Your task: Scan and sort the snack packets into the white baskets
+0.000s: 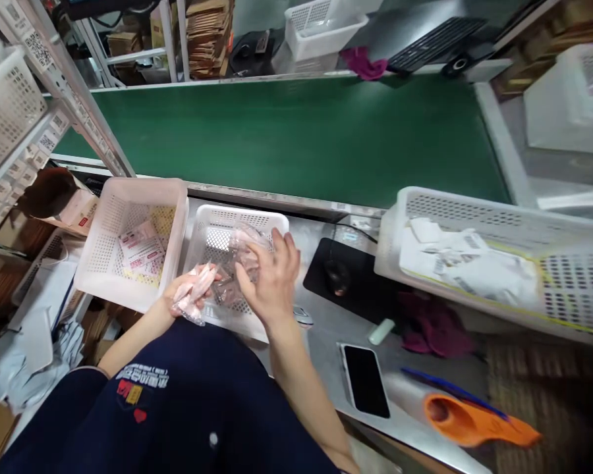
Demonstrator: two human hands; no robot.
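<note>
My left hand [182, 293] is closed around pink-and-white plastic-wrapped packets [197, 289] at the near left corner of a white perforated basket [277, 217]. Over the same basket, my right hand [271, 276] has its fingers spread and its thumb apart. Clear plastic packets [232, 289] with dull pinkish contents lie in the basket, partly behind my right fingers. Whether those fingers touch the plastic, I cannot tell. Just left stands a deeper translucent bin [180, 197] holding a pink-and-white printed packet [142, 247].
A green conveyor belt [296, 138] runs behind the baskets. To the right are a mouse [337, 276] on a black pad, a phone [366, 380], an orange tape dispenser [479, 421] and a long white basket [390, 253] with white packages. A metal rack [79, 112] rises at left.
</note>
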